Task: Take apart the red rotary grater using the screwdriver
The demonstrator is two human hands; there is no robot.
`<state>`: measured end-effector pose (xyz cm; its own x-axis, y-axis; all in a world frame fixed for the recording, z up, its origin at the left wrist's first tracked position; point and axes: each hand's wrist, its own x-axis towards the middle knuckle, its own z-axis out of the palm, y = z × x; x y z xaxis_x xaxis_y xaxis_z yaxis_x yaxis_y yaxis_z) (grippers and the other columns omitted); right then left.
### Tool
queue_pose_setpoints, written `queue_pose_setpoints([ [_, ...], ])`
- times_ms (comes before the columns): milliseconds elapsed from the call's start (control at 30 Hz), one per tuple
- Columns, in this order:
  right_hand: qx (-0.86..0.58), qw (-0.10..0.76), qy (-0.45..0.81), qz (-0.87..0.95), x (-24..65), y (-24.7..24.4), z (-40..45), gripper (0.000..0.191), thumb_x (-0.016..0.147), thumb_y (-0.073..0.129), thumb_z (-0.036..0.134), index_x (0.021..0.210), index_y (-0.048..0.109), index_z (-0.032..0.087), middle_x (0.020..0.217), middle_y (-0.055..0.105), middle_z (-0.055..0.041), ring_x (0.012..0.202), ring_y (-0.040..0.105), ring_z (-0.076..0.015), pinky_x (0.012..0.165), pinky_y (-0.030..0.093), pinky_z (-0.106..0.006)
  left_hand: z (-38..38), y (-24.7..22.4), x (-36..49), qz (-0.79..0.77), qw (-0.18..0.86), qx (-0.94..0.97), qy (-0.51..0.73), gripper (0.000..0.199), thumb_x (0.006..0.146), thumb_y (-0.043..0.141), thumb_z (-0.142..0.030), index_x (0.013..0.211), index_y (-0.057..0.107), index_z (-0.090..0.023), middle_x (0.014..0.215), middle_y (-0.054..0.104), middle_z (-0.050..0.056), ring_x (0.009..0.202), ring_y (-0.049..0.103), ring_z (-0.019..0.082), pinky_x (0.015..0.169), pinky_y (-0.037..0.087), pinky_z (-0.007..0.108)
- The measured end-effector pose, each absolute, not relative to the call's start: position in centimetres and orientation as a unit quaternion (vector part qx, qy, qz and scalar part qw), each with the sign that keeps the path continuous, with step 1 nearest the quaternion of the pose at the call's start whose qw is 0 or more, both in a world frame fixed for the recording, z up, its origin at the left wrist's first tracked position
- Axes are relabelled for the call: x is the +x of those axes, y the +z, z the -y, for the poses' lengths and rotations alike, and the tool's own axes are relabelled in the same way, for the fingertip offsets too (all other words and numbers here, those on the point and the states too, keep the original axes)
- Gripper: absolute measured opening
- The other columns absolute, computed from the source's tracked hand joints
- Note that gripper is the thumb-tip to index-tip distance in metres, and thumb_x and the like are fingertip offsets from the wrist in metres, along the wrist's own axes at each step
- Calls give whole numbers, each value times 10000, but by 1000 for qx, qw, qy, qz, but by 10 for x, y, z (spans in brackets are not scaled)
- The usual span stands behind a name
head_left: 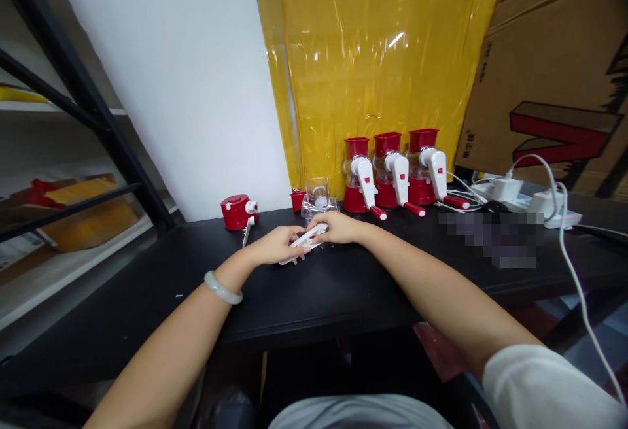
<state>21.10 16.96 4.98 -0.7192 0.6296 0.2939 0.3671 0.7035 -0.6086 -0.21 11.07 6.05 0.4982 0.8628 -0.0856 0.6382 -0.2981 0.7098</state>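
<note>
Both of my hands are closed on a white plastic crank arm (pixel 310 237) with a small red spot, held low over the black table. My left hand (pixel 279 244) grips its left side. My right hand (pixel 336 227) has fingers wrapped over its upper right end, hiding part of it. Just behind my hands stands a clear plastic grater housing (pixel 316 201), with a red hopper (pixel 297 200) beside it. To the left, a red grater base (pixel 235 212) with a white knob rests on the table, and a thin white part (pixel 248 231) leans in front of it.
Three assembled red-and-white rotary graters (pixel 390 174) stand in a row at the back, cranks facing forward. White chargers and cables (pixel 534 200) lie at the right. A large cardboard box (pixel 544 82) leans behind them. Black-framed shelving (pixel 93 115) stands at the left.
</note>
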Motion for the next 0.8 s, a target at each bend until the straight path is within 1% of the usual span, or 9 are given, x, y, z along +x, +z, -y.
queue_pose_setpoints([
  [167,-277,234,280,889,210,50,-170,318,696,756,169,1010,707,151,902,702,-28,780,622,-131,707,454,-229,-108,63,0,-469,335,804,147,634,798,657,-482,1308,487,-148,913,728,86,657,689,174,596,517,283],
  [300,-268,219,291,892,211,50,-169,306,683,741,156,989,719,158,862,697,-13,747,611,-129,676,443,-223,-104,65,4,-470,308,815,141,717,806,651,-486,1389,385,-163,872,731,75,658,699,193,531,488,260],
  [367,-265,208,301,892,212,51,-168,278,682,731,157,961,729,163,836,699,-6,730,612,-129,662,435,-220,-102,65,4,-468,297,821,139,728,815,644,-485,1406,357,-171,870,732,75,656,702,195,521,486,254],
  [500,-269,200,314,888,214,52,-166,264,682,710,156,945,738,165,808,700,-1,706,610,-130,641,423,-223,-102,64,4,-465,286,826,140,717,820,640,-485,1404,365,-175,867,735,72,652,705,197,516,493,253],
  [600,-267,215,325,881,214,54,-167,236,690,689,154,921,736,159,813,695,-9,723,609,-140,670,435,-240,-102,64,3,-459,283,829,147,685,817,645,-482,1388,416,-181,862,738,62,631,700,187,528,496,255],
  [667,-251,254,355,864,215,56,-168,187,716,668,168,895,723,156,826,687,-18,758,611,-148,704,449,-254,-102,67,2,-452,281,830,167,648,817,645,-477,1366,466,-184,884,740,59,618,689,171,550,503,260],
  [733,-224,339,392,825,215,58,-170,166,770,636,223,914,691,162,888,674,-32,818,612,-156,719,465,-262,-101,74,0,-441,270,831,204,577,822,636,-476,1304,539,-174,915,737,63,632,677,157,581,514,267],
  [800,-207,438,419,768,214,60,-172,204,830,591,302,987,641,182,970,648,-44,857,609,-161,687,481,-262,-99,85,-6,-438,238,832,244,489,840,607,-482,1204,604,-156,926,730,69,674,671,154,621,523,274],
])
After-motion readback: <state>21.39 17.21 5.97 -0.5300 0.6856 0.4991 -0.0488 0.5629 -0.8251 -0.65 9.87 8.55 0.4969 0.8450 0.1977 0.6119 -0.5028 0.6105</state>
